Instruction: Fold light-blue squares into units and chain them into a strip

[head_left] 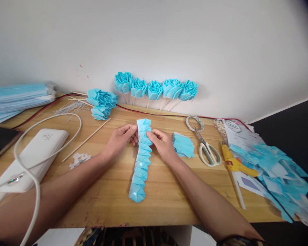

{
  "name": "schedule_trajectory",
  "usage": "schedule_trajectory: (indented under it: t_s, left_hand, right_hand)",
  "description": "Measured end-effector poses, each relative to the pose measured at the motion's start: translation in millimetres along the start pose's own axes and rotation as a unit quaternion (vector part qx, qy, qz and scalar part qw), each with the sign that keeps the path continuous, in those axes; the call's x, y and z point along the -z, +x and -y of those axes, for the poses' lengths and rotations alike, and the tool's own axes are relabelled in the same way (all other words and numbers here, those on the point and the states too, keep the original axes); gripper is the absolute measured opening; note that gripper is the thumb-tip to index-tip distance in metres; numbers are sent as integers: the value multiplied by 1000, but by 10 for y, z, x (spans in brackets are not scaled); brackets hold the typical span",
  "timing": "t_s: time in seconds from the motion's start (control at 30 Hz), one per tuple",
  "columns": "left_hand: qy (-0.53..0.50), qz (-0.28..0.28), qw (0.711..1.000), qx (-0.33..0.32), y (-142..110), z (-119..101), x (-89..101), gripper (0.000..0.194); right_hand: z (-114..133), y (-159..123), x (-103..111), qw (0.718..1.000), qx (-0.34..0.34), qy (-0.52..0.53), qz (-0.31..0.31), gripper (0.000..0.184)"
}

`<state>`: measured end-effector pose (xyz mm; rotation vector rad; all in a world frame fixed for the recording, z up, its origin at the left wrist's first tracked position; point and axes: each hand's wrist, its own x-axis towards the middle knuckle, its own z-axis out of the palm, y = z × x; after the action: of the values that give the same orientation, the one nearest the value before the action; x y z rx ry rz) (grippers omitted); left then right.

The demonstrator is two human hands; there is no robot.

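Note:
Between my hands a long strip of overlapping folded blue petals (pixel 141 164) lies lengthwise on the wooden table, its near end rounded. My left hand (pixel 124 135) pinches the strip's left edge close to the far end. On the other side my right hand (pixel 159 140) grips the right edge, its thumb pressed on the petals. Just right of that hand sits a small stack of blue pieces (pixel 183 145). White-handled scissors (pixel 209 153) lie beyond the stack, their blades touching a tape roll (pixel 195 123).
Several blue flowers on sticks (pixel 155 90) lean against the wall; more flowers (pixel 101 102) lie left of them. A thin stick (pixel 86 140), white scraps (pixel 79 160) and a power bank (pixel 33 157) with a cable are at left. A yellow glue gun (pixel 234 162) and blue scraps (pixel 284 174) are at right.

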<state>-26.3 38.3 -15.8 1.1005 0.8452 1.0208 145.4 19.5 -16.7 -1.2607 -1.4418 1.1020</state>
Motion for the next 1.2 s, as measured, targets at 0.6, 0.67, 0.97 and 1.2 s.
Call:
schedule_trajectory:
  t_s: [0.6, 0.67, 0.97, 1.2]
  left_hand:
    - [24, -15, 999, 16, -6, -20, -3, 25]
    - [18, -23, 999, 12, -6, -10, -1, 25]
    - [-14, 10, 1000, 8, 14, 27, 14, 33]
    - [75, 22, 997, 18, 8, -17, 9, 31]
  right_hand:
    - [4, 2, 22, 999, 41, 17, -3, 40]
    - [13, -2, 25, 999, 42, 14, 23, 39]
    - [-31, -7, 10, 1000, -1, -8, 19, 33]
    - [-9, -7, 8, 1000, 6, -8, 0, 33]
